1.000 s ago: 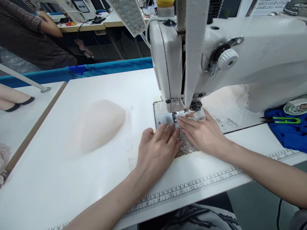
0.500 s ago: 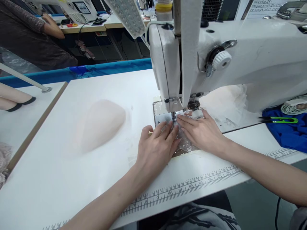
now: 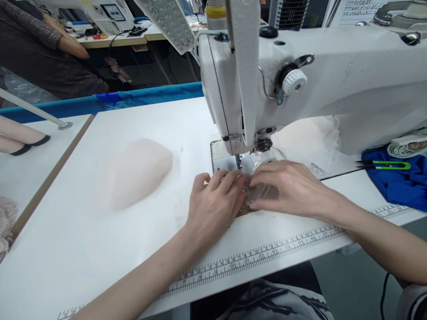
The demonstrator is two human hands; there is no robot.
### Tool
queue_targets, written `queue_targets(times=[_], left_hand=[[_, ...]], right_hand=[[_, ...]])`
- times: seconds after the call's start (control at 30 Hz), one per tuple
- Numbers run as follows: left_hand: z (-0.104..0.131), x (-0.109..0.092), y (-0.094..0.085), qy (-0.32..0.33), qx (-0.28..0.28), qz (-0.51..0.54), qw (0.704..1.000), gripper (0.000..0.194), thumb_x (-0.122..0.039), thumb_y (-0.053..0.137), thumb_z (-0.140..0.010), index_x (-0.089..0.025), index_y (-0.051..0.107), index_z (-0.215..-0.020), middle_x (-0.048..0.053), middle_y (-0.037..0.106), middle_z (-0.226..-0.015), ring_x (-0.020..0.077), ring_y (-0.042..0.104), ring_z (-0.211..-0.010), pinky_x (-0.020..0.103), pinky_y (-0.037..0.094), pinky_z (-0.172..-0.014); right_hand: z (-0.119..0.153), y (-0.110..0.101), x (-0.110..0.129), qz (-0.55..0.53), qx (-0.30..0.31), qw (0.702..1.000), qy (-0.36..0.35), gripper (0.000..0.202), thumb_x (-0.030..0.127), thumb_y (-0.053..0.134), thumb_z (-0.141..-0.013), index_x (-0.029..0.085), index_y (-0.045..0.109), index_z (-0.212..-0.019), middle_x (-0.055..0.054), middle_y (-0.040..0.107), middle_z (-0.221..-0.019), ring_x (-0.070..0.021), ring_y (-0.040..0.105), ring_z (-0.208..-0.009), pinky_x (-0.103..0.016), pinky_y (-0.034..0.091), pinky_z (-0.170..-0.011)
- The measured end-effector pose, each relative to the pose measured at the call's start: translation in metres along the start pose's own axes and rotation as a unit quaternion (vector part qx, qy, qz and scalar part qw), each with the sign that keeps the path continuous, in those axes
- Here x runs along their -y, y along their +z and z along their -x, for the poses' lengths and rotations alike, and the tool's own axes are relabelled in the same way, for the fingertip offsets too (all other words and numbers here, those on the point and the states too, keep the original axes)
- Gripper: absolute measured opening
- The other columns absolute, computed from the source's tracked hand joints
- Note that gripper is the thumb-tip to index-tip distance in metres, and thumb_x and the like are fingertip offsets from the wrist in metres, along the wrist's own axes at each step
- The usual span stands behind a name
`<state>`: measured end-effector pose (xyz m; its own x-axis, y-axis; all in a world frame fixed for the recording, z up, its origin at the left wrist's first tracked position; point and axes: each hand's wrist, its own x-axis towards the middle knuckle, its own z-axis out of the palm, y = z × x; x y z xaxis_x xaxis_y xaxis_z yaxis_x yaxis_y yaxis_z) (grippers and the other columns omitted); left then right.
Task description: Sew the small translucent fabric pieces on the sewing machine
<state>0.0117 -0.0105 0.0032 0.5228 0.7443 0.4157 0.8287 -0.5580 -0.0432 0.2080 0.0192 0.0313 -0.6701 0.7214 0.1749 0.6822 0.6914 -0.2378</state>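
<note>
- Bending and lying close together, left hand (image 3: 211, 204) fingers are pressing down on clear sheer material (image 3: 263, 192); hidden undersides are leaving any pinch impossible to tell.
- Right hand (image 3: 293, 189) is arching sideways, its thumb and forefinger standing apart in a C shape, tips touching or nearly touching the same material; contact isn't showing clearly.
- Clear sheer material is lying between both hands, at the front of the needle plate (image 3: 222, 162), partly hiding under the left fingers.
- Presser foot (image 3: 238, 162) is sitting just beyond the left fingertips; whether it is touching material, cannot tell.
- White sewing machine (image 3: 218, 89) is standing over the plate, its arm running off to the right, tension knob (image 3: 294, 82) facing the wearer.
- Pale gauzy fabric (image 3: 308, 138) is lying bunched under the machine arm, beyond the right hand.
- Sheer beige piece (image 3: 143, 173) is lying flat on the white tabletop (image 3: 83, 258), left of the left hand and well apart from it.
- Printed ruler scale (image 3: 260, 258) is running along the near table edge.
- Green-handled snips (image 3: 390, 165) are lying on blue cloth (image 3: 390, 186) at far right, white coiled cord (image 3: 407, 149) sitting just beside them.
- Lace (image 3: 7, 220) is lying at far left.
- Lamp (image 3: 167, 22) is hanging left of the machine head.
- Another person (image 3: 43, 58) is bending an arm by a second machine (image 3: 106, 13), upper left.
</note>
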Motion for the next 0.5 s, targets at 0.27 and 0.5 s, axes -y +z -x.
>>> queue_targets(times=[0.27, 0.5], left_hand=[[-0.018, 0.017, -0.007, 0.026, 0.123, 0.128, 0.984, 0.041, -0.022, 0.049, -0.077, -0.017, 0.060, -0.116, 0.008, 0.062, -0.119, 0.0264, 0.055, -0.103, 0.042, 0.039, -0.081], [-0.027, 0.016, 0.007, -0.066, 0.076, 0.184, 0.978, 0.030, -0.024, 0.038, -0.093, -0.021, 0.068, -0.094, 0.005, 0.067, -0.102, 0.0213, 0.057, -0.091, 0.038, 0.038, -0.077]], right_hand=[[0.003, -0.008, 0.001, -0.093, 0.029, 0.993, 0.073, 0.015, 0.018, 0.048, -0.092, 0.021, 0.060, -0.082, 0.003, 0.062, -0.069, -0.0101, 0.054, -0.055, -0.023, 0.031, -0.049], [-0.004, 0.004, -0.006, -0.085, -0.034, 0.993, 0.078, 0.030, 0.042, 0.061, -0.085, 0.020, 0.062, -0.105, 0.000, 0.064, -0.073, -0.0131, 0.057, -0.059, -0.023, 0.034, -0.049]])
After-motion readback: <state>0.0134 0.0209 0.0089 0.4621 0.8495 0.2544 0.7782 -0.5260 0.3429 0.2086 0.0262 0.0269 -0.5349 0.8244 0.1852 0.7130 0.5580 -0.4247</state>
